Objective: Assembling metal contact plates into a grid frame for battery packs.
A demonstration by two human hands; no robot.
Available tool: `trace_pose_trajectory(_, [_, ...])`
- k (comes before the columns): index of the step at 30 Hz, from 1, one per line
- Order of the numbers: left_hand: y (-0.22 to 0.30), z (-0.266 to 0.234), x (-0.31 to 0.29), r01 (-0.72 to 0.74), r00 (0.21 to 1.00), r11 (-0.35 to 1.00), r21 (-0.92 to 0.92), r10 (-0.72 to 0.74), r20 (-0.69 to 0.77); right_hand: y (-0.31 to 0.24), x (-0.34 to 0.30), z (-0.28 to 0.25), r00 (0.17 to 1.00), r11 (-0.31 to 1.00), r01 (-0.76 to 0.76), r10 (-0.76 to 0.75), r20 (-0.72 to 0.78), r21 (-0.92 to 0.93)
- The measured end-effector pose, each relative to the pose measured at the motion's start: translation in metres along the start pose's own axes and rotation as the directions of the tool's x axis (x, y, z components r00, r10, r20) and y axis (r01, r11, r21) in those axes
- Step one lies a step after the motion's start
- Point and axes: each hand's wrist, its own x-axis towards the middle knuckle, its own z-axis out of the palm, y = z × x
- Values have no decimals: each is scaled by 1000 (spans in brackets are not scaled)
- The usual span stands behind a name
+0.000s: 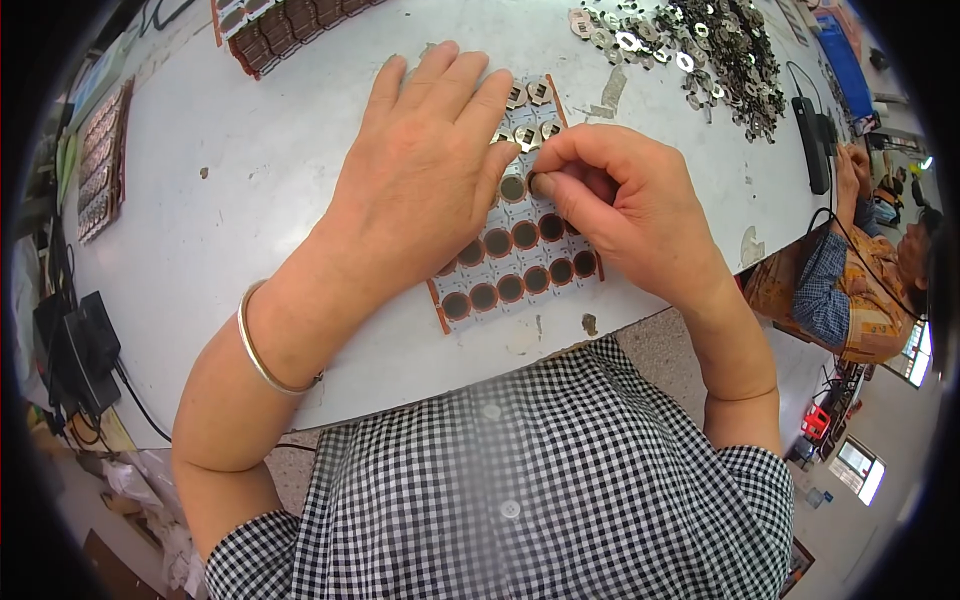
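Observation:
A panel of small circuit boards (437,305) with orange-brown edges lies on the white table in front of me. Its two near rows carry dark round discs (511,288) ringed in orange. Shiny metal pieces (526,138) with cut-out centres sit on its far rows. My left hand (410,175) rests palm down over the panel's left side, fingers stretched and spread, hiding that part. Above a middle row, beside another round disc (512,188), my right hand (630,205) pinches a small dark round piece (534,182) between thumb and forefinger; the fingertips partly cover it.
Loose metal pieces (740,70) are heaped at the far right. More panels are stacked at the far left (290,35), and another stack (105,160) stands by the left edge. A black power strip (811,145) lies on the right. A co-worker (850,280) sits beyond it.

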Motion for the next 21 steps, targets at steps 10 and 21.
trace_pose_trajectory(10, [2, 1, 1, -17, 1000, 1000, 20, 17, -3, 24, -6, 16, 845, 842, 417, -498, -194, -343])
trace_pose_trajectory(21, [4, -4, 4, -37, 999, 999, 39, 37, 16, 8, -16, 24, 897, 881, 319, -400, -189, -348])
